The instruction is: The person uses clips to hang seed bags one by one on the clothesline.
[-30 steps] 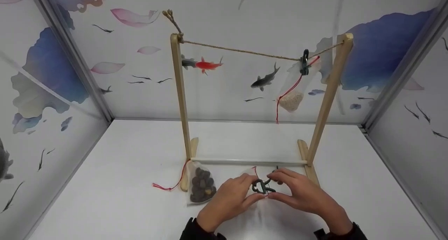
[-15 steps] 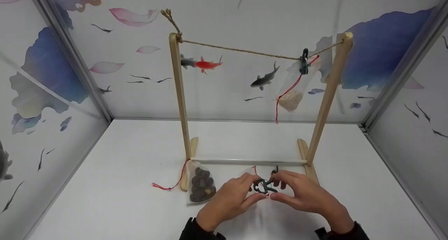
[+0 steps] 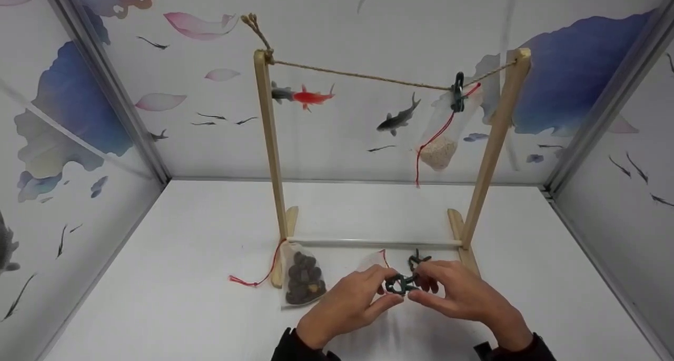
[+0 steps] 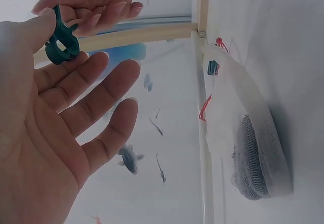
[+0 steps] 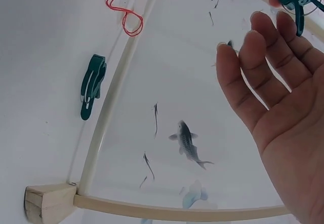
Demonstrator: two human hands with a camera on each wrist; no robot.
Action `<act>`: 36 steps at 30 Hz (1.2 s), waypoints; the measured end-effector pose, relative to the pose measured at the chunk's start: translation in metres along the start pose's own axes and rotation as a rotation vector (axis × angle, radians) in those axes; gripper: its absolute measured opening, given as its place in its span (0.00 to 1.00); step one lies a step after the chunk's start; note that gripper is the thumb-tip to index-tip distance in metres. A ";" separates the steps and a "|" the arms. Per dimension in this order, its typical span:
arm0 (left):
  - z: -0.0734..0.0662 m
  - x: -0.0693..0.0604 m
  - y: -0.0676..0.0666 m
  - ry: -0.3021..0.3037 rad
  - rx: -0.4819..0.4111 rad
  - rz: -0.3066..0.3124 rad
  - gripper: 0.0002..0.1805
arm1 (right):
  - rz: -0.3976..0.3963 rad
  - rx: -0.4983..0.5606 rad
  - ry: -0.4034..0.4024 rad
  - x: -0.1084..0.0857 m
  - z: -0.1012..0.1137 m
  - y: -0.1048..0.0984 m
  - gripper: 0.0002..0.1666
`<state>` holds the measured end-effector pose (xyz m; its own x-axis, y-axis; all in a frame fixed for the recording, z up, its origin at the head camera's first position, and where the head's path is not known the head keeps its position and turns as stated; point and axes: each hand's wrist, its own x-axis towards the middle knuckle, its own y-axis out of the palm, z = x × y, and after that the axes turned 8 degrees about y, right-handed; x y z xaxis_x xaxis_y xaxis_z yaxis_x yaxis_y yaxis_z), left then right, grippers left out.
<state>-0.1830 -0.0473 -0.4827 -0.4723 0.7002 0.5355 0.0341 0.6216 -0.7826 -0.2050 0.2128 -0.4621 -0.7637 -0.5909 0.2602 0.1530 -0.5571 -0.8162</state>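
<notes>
Pinching green clip [image 3: 400,284] between thumb and fingers of left hand [image 3: 352,301], over counter [image 3: 184,234], in front of wooden rack [image 3: 270,140]. Bending fingers of right hand [image 3: 459,291] beside clip; can't tell if clamped on it.

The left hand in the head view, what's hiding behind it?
Behind the left hand, a corner of a pale bag and some red string peek out. The hand covers much of the bag, so that view doesn't show what's inside.
</notes>
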 end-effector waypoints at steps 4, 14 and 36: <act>0.000 0.000 0.002 -0.017 -0.005 0.022 0.24 | -0.043 0.011 -0.027 -0.001 0.001 -0.001 0.09; 0.005 -0.001 0.001 -0.085 0.094 -0.054 0.24 | -0.114 0.009 -0.070 -0.002 -0.001 -0.005 0.10; 0.018 -0.019 0.010 -0.607 0.272 0.031 0.16 | -0.207 -0.012 -0.138 -0.001 -0.009 -0.006 0.13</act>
<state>-0.1897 -0.0609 -0.5065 -0.8896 0.3448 0.2997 -0.1300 0.4377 -0.8897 -0.2107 0.2215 -0.4624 -0.6851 -0.5396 0.4893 -0.0059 -0.6677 -0.7444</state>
